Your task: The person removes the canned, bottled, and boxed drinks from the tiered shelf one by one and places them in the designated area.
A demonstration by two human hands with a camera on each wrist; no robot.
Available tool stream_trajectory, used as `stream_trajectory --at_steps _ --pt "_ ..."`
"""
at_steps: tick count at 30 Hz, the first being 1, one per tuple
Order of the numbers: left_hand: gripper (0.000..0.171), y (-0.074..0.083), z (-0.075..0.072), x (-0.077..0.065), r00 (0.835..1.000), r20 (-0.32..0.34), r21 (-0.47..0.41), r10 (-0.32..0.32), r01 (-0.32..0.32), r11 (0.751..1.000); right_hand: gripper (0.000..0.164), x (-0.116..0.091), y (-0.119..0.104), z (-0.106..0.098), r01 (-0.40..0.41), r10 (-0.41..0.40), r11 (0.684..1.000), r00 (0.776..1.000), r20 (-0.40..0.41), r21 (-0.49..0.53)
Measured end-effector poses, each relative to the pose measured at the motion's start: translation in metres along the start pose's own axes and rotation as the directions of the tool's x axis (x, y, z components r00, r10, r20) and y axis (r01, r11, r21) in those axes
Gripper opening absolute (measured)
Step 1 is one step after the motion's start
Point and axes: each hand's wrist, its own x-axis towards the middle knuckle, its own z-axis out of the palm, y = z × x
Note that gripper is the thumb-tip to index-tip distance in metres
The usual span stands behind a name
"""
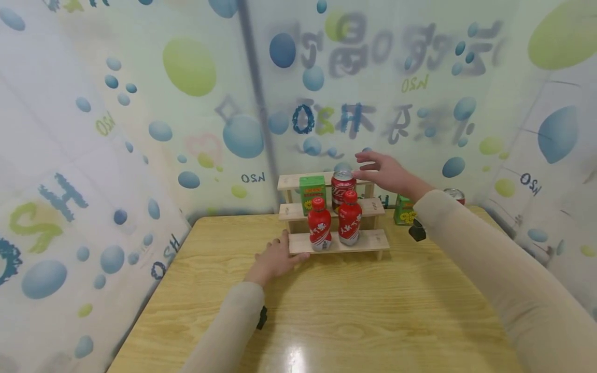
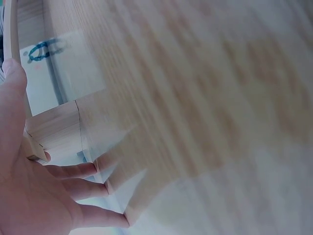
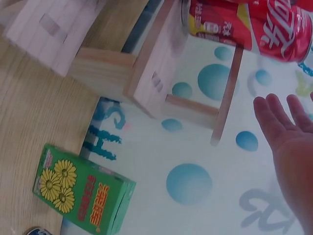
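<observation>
A three-tier wooden display rack (image 1: 368, 241) stands at the back of the table. My left hand (image 1: 275, 257) is at the left end of its bottom tier. In the left wrist view, the left thumb (image 2: 14, 81) lies against the rack's plank while the spread fingers touch the tabletop. Beside the red soda can (image 1: 343, 190) on the middle tier, my right hand (image 1: 384, 172) hovers with fingers extended, apart from the can in the right wrist view. Left of the can is a green drink carton (image 1: 311, 189). Two red bottles (image 1: 320, 228) stand on the bottom tier.
Right of the rack, another green carton (image 1: 404, 211) stands on the wooden table (image 1: 354, 311). A second can (image 1: 454, 195) is partly hidden behind the right sleeve. A patterned curtain (image 1: 210, 129) hangs right behind the rack and along both sides.
</observation>
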Motion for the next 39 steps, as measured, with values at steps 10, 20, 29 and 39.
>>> stream_trajectory --at_steps 10,20,29,39 --pt "0.116 0.001 0.000 -0.001 1.000 -0.002 0.004 0.003 -0.003 1.000 0.076 0.004 -0.006 0.016 0.009 -0.010 1.000 0.997 0.070 0.026" --pt "0.116 0.000 0.000 -0.002 1.000 -0.005 -0.004 0.002 -0.002 1.000 0.081 0.005 -0.006 0.022 -0.006 -0.001 0.998 0.995 0.099 0.069" --pt "0.116 0.000 0.001 -0.001 1.000 -0.004 0.009 0.005 -0.005 1.000 0.076 0.006 -0.005 0.025 -0.006 -0.002 0.997 0.994 0.105 0.072" --pt "0.116 0.001 0.000 -0.003 1.000 -0.007 0.000 0.004 -0.004 1.000 0.078 0.005 -0.007 0.028 -0.031 0.021 0.995 0.995 0.098 0.100"
